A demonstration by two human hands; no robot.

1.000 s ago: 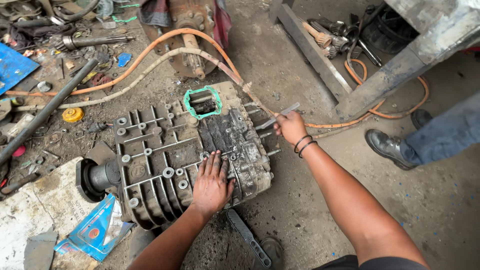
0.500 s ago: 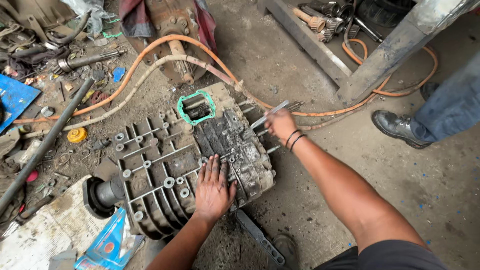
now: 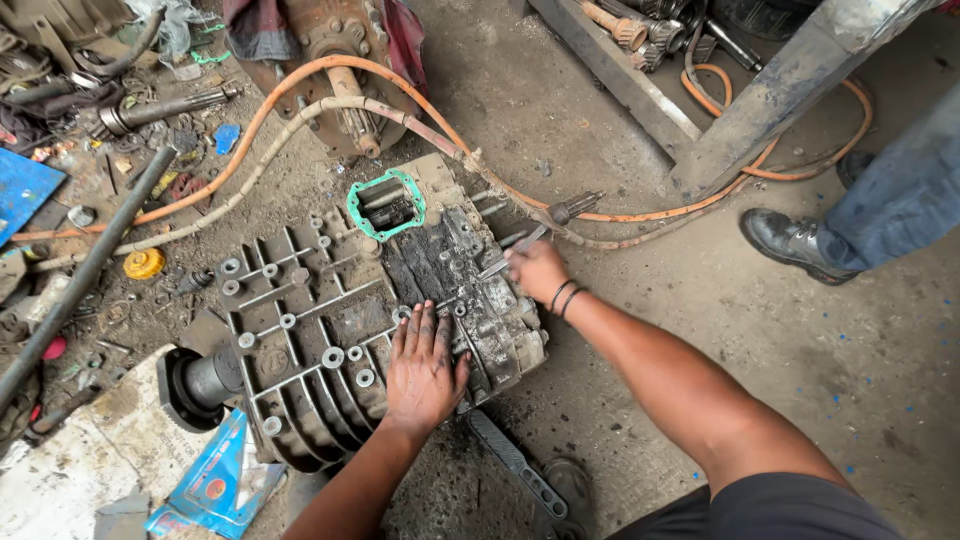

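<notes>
A grimy grey gearbox housing [image 3: 300, 330] lies on the ground, ribbed and bolted, with a green gasket [image 3: 385, 203] around an opening at its far end. My left hand [image 3: 425, 365] rests flat on the housing's near right part, fingers spread. My right hand [image 3: 537, 270] is closed on a thin metal tool [image 3: 510, 256] at the housing's right edge, its tip against the dirty casing. A shaft end [image 3: 195, 385] sticks out at the housing's left.
An orange hose [image 3: 300, 85] and a pale hose [image 3: 250, 175] run across the ground behind the housing. Another person's boot [image 3: 790, 245] and trouser leg stand at the right. A long steel bar [image 3: 80, 275], a yellow cap [image 3: 143, 263], scattered parts and blue packaging [image 3: 215, 485] lie at left.
My right hand has moved from the far right corner of the housing inward and nearer, onto the casing's right edge. The left hand stays flat on the housing.
</notes>
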